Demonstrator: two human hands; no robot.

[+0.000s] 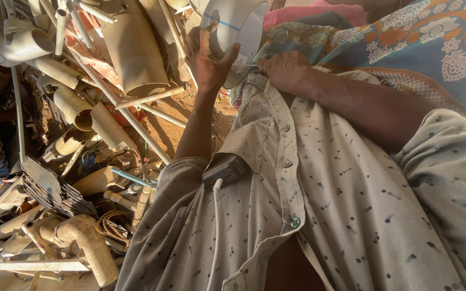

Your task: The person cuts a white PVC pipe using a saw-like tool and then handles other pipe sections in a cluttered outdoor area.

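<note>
White pipe section [238,32] sits gripped in our left hand [207,59], fingers curled round its rim above the heaped scrap pipes [76,108], seemingly to steady it, while our right hand [286,69], closed, presses its edge.

White pipe piece [238,32] top cut off

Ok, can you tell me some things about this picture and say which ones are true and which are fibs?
1. The left hand grips a wide white pipe piece. True.
2. The right hand is down on the ground. False: it is up beside the white pipe piece.
3. Lots of dusty old pipes are piled on the left. True.
4. The person's shirt is plain red. False: it is pale with little dark marks.
</note>
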